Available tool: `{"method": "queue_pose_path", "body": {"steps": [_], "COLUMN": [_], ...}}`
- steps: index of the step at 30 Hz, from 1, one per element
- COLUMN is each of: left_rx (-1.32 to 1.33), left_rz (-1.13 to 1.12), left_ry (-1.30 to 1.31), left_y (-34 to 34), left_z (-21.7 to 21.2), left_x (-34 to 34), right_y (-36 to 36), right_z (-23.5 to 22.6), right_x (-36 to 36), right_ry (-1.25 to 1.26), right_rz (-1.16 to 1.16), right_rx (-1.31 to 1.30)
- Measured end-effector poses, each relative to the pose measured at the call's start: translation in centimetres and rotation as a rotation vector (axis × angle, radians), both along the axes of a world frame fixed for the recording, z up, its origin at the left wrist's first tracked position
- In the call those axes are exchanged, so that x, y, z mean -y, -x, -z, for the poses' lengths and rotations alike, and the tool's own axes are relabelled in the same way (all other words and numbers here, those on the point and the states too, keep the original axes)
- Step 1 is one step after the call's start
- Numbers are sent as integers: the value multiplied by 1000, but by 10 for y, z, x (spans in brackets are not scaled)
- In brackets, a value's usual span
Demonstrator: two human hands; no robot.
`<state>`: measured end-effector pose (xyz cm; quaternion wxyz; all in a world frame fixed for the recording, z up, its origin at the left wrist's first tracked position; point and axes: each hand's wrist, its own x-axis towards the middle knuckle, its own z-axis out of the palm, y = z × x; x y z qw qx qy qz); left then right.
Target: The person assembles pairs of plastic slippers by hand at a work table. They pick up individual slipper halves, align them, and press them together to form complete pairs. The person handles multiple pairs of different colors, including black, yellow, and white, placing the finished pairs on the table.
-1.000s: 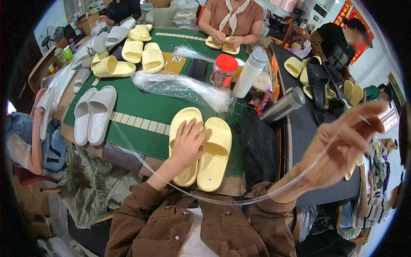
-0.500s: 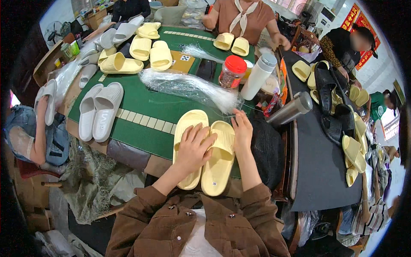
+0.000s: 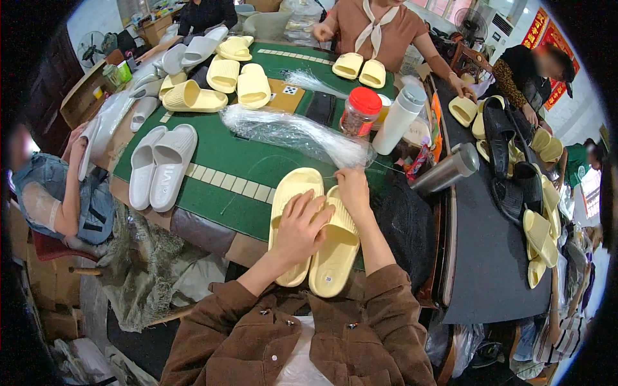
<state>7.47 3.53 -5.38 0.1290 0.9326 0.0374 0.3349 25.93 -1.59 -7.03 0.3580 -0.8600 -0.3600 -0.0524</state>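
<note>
Matt foam slippers [image 3: 313, 235], green felt tbl [image 3: 219, 161].

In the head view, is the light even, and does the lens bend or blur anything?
Head view: soft, even light, faint shadows; the green table edges curve toward the dark round rim; the left hand, right hand and yellow slippers are sharp; the clear plastic bundle shows slight glare; faces are blurred.

Pale yellow slippers [image 3: 313, 233], green table [image 3: 219, 168]

Left hand [image 3: 302, 226] over the yellow slippers [image 3: 313, 233], thin strand at right hand [image 3: 353, 185] barely visible
</note>
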Motion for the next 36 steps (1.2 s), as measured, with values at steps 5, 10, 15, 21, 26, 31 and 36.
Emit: {"method": "queue_pose_path", "body": {"steps": [5, 10, 15, 21, 26, 31, 36], "left_rx": [-25, -43, -33, -8, 37, 213, 237], "left_rz": [6, -8, -9, -13, 35, 37, 53], "left_ry": [11, -3, 1, -1, 129, 508, 201], "left_y": [6, 9, 8, 6, 9, 12, 9], "left_z": [-6, -3, -5, -4, -12, -5, -8], "left_x": [3, 3, 4, 3, 3, -2, -5], "right_y": [-31, -42, -22, 35, 57, 81, 104], "right_z": [3, -15, -5, -25, -34, -43, -52], "right_x": [1, -6, 11, 42, 64, 78, 96], "right_ry": [-133, -304, -217, -365, -451, -450, -479], "right_rz": [-16, -47, -91, -5, -4, -139, -282], "right_rx": [2, 118, -38, -214, -129, 85, 44]}}
